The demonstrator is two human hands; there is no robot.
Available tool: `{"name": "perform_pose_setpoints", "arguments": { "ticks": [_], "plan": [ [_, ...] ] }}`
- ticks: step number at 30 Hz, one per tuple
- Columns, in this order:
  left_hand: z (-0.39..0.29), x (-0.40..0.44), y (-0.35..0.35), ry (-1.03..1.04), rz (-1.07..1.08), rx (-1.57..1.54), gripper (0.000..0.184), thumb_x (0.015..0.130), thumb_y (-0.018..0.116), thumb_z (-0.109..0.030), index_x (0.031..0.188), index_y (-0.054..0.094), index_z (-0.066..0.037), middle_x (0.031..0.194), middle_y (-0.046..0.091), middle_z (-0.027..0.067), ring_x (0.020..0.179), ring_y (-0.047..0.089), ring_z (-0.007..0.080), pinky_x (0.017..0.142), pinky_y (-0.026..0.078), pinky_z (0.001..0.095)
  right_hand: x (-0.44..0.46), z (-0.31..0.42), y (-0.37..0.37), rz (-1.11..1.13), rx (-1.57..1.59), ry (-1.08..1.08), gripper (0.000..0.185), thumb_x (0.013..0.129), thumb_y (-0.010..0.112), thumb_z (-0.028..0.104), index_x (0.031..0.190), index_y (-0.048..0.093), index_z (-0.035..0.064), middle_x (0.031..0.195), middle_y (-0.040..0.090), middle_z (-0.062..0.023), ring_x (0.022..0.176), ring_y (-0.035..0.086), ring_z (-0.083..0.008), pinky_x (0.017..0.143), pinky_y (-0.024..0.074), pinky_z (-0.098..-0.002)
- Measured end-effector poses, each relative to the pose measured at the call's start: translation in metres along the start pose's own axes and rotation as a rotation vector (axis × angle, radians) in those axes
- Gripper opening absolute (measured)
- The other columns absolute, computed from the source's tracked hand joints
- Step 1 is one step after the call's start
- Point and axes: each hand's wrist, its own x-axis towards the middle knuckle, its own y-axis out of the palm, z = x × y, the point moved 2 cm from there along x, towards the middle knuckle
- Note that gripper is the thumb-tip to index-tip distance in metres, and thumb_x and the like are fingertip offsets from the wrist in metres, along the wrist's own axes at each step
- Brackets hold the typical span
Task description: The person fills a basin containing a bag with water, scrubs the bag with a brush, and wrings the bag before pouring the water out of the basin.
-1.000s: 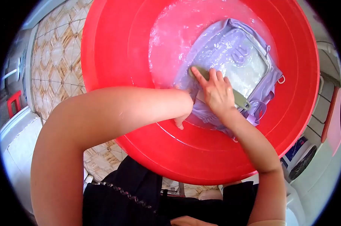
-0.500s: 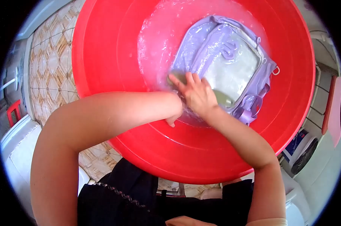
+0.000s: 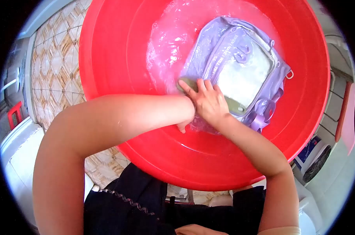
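A wet lilac backpack (image 3: 216, 55) with a clear front panel and white lettering lies in shallow soapy water in a large red basin (image 3: 111, 55). My right hand (image 3: 209, 100) is wrapped over a long olive-green brush (image 3: 235, 105), pressing it on the lower part of the bag. The brush's ends show on both sides of the hand. My left hand (image 3: 184, 119) is bent down at the bag's lower left edge; most of its fingers are hidden behind the wrist, and what it touches cannot be made out.
Patterned tiles (image 3: 54, 62) cover the floor at the left, where a red plastic object (image 3: 15, 114) stands farther off. A white and blue bucket (image 3: 313, 154) and a metal rack are at the right, outside the basin. Dark clothing shows below.
The brush and my right hand have moved left and down along the bag. The bag appears shifted slightly left and lies flatter, its lettering now clearer. My left hand stays low beside it.
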Motion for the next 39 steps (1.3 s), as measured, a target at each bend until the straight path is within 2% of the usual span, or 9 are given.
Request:
{"name": "perform_pose_setpoints", "arguments": {
  "ticks": [3, 7, 9, 15, 17, 25, 27, 32, 39],
  "plan": [
    [-0.006, -0.017, 0.023, -0.258, -0.433, -0.126, 0.104, 0.074, 0.063, -0.059, 0.147, 0.004, -0.013, 0.150, 0.005, 0.0230, 0.133, 0.017, 0.0485, 0.106, 0.025, 0.0539, 0.032, -0.020, -0.007, -0.112, -0.105, 0.043, 0.055, 0.082, 0.051, 0.016, 0.136, 0.041, 0.0246, 0.103, 0.056, -0.0137, 0.100, 0.053, -0.0279, 0.081, 0.0455, -0.0391],
    [-0.011, -0.039, 0.021, -0.247, -0.461, -0.142, 0.110, 0.072, 0.063, -0.062, 0.146, -0.003, -0.014, 0.150, -0.006, 0.0211, 0.132, 0.013, 0.0517, 0.107, 0.022, 0.0539, 0.090, -0.080, -0.012, -0.198, -0.229, 0.280, 0.047, 0.084, 0.047, 0.018, 0.130, 0.047, 0.0303, 0.099, 0.059, -0.0117, 0.095, 0.057, -0.0295, 0.076, 0.0486, -0.0413],
    [-0.010, -0.041, 0.022, -0.255, -0.473, -0.163, 0.111, 0.072, 0.063, -0.063, 0.146, -0.004, -0.014, 0.150, -0.007, 0.0210, 0.133, 0.012, 0.0516, 0.107, 0.021, 0.0545, 0.090, -0.088, -0.041, -0.330, 0.109, 0.373, 0.047, 0.086, 0.046, 0.019, 0.130, 0.046, 0.0355, 0.104, 0.056, -0.0133, 0.095, 0.057, -0.0303, 0.078, 0.0486, -0.0434],
    [-0.015, -0.039, 0.015, -0.265, -0.388, -0.140, 0.112, 0.072, 0.060, -0.065, 0.146, -0.005, -0.012, 0.150, -0.007, 0.0219, 0.134, 0.008, 0.0505, 0.107, 0.018, 0.0570, 0.002, -0.024, -0.027, 0.129, 0.029, 0.051, 0.053, 0.085, 0.047, 0.020, 0.135, 0.041, 0.0335, 0.104, 0.052, -0.0114, 0.095, 0.056, -0.0274, 0.079, 0.0483, -0.0413],
    [-0.015, -0.037, 0.014, -0.270, -0.365, -0.128, 0.111, 0.073, 0.059, -0.065, 0.146, -0.005, -0.011, 0.150, -0.006, 0.0222, 0.134, 0.007, 0.0499, 0.107, 0.017, 0.0576, 0.000, -0.014, -0.003, -0.153, -0.117, -0.104, 0.052, 0.083, 0.048, 0.020, 0.134, 0.044, 0.0277, 0.103, 0.052, -0.0100, 0.094, 0.055, -0.0251, 0.078, 0.0472, -0.0379],
    [-0.012, -0.036, 0.017, -0.203, -0.484, -0.013, 0.115, 0.072, 0.060, -0.065, 0.144, -0.001, 0.001, 0.148, -0.001, 0.0275, 0.138, 0.003, 0.0405, 0.109, 0.007, 0.0546, 0.079, -0.090, -0.029, -0.444, -0.166, 0.330, 0.048, 0.083, 0.047, 0.013, 0.129, 0.049, 0.0273, 0.098, 0.053, -0.0123, 0.091, 0.056, -0.0276, 0.074, 0.0467, -0.0399],
    [-0.010, -0.037, 0.015, -0.225, -0.470, -0.028, 0.116, 0.070, 0.062, -0.065, 0.144, -0.002, -0.002, 0.148, -0.003, 0.0280, 0.137, 0.005, 0.0447, 0.109, 0.012, 0.0543, 0.063, -0.088, -0.054, -0.434, -0.068, 0.483, 0.050, 0.082, 0.047, 0.010, 0.129, 0.049, 0.0288, 0.096, 0.053, -0.0118, 0.090, 0.056, -0.0275, 0.074, 0.0473, -0.0408],
    [-0.013, -0.044, 0.011, -0.297, -0.394, -0.173, 0.116, 0.069, 0.067, -0.061, 0.146, -0.003, -0.008, 0.148, -0.008, 0.0263, 0.131, 0.015, 0.0538, 0.105, 0.025, 0.0536, 0.027, -0.050, -0.022, -0.217, -0.054, 0.202, 0.049, 0.082, 0.048, 0.012, 0.128, 0.050, 0.0281, 0.099, 0.054, -0.0124, 0.094, 0.055, -0.0265, 0.076, 0.0473, -0.0409],
    [-0.009, -0.045, 0.009, -0.303, -0.438, -0.124, 0.115, 0.069, 0.067, -0.060, 0.146, 0.000, -0.006, 0.149, -0.003, 0.0263, 0.130, 0.018, 0.0531, 0.104, 0.029, 0.0516, 0.107, -0.147, -0.027, -0.494, -0.307, 0.391, 0.037, 0.086, 0.046, 0.018, 0.121, 0.056, 0.0248, 0.109, 0.055, -0.0115, 0.101, 0.054, -0.0267, 0.080, 0.0457, -0.0418]
  ]
}}
